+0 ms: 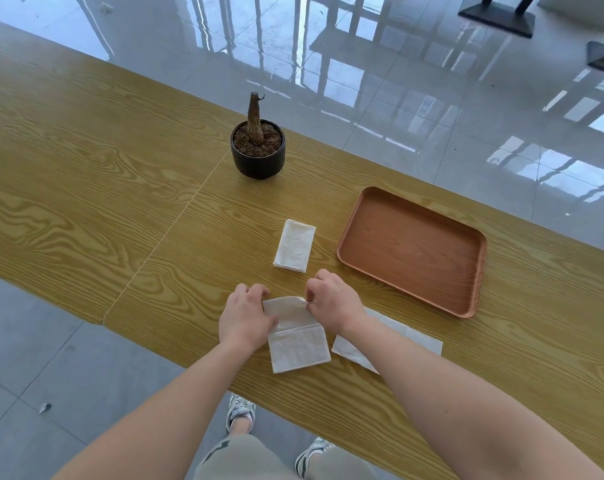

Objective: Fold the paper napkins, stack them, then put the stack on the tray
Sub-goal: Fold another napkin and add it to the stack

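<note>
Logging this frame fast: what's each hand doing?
Left hand: closed on the napkin, left side.
Right hand: pinching that napkin's far edge, mid-fold.

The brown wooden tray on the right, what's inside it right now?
Nothing: the brown wooden tray shows only its bare floor. No napkin is on it, and nothing covers any part.

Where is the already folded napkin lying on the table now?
In the head view the folded napkin lies near the table's middle, just left of the tray, apart from it, between the plant pot and the hands.
</note>
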Demonstrator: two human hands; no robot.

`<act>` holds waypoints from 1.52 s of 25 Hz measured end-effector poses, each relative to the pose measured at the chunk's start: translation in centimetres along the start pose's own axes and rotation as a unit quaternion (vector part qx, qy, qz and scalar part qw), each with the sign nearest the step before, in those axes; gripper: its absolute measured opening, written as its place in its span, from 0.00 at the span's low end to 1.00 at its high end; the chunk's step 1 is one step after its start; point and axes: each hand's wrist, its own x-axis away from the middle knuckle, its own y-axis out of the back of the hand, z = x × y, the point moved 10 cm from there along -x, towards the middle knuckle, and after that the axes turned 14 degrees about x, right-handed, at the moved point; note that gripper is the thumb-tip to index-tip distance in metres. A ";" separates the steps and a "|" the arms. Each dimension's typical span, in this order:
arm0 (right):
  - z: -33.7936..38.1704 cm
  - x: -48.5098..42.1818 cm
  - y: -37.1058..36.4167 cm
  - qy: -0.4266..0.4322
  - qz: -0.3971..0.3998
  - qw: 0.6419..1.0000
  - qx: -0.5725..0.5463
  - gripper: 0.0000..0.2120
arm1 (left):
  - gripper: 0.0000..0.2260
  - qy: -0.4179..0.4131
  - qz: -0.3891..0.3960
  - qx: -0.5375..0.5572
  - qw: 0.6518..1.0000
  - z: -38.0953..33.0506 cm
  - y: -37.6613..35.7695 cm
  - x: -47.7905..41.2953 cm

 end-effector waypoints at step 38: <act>0.3 9.1 -1.9 0.099 -0.069 0.992 0.043 0.10 | 0.25 -0.332 0.084 -0.190 0.920 -1.8 -5.7 10.0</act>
